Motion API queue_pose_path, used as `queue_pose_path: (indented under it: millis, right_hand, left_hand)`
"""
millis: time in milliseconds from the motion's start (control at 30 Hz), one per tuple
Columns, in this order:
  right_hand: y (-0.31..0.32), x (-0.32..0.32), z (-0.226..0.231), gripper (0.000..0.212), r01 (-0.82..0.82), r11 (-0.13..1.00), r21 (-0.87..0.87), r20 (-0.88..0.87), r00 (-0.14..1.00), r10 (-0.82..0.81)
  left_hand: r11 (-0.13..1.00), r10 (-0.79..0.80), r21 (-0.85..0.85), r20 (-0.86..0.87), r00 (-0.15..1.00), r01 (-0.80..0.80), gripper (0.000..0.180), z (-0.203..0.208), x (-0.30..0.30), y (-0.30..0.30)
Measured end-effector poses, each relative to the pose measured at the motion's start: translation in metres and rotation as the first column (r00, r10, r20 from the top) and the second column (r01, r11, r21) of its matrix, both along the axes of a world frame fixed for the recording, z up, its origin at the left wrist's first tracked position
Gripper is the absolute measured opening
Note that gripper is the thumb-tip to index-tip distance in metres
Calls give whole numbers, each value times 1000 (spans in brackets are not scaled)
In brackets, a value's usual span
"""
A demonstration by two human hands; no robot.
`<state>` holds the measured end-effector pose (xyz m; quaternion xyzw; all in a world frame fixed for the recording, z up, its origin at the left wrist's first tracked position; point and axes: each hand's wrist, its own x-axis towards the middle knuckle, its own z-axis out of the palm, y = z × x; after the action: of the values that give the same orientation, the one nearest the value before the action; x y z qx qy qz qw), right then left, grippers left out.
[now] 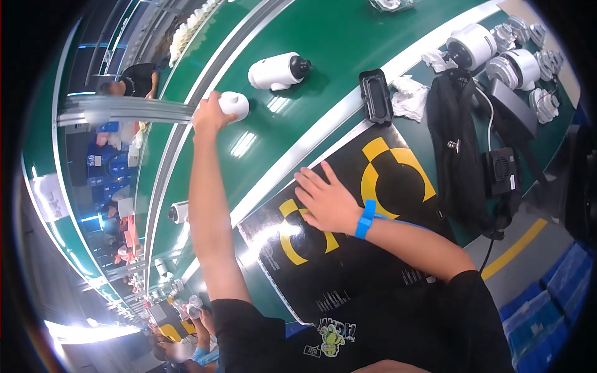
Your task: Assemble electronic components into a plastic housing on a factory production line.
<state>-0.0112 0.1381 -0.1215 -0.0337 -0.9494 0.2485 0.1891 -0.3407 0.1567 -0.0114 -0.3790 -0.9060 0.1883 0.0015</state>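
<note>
My left hand reaches over the green conveyor belt, its fingers wrapped round a white security camera near the belt's far rail. Another white security camera with a black front lies on the belt, to the right of that hand. My right hand, a blue strap round its wrist, rests with fingers spread on a glossy black flattened carton printed with yellow ring shapes. The carton lies on the bench in front of me. A black plastic tray stands just past its far edge.
Crumpled white wrapping, a black cloth bag and white camera parts crowd the bench at right. A metal post stands at the belt's far rail. A smaller white camera sits lower left. Other people work farther off.
</note>
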Motion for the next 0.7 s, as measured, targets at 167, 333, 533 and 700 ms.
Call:
queue_pose_path:
  millis: [167,333,533,700]
  right_hand:
    - [4,7,14,42,-27,968,-251,-142,990,-9]
    - [39,97,113,30,-177,685,-707,-273,962,-32]
    - [87,186,208,23,-322,729,-604,-767,484,-422]
    - [73,64,173,34,11,554,-832,-287,847,-448]
  left_hand:
    - [550,233,563,606,761,-617,80,-37,-7,-97]
    - [-107,-759,217,613,221,-970,73,-79,126,-169]
    - [-258,-738,344,533,414,-903,71,-123,206,-137]
    - [-268,-757,393,480,444,-880,73,-132,209,-149]
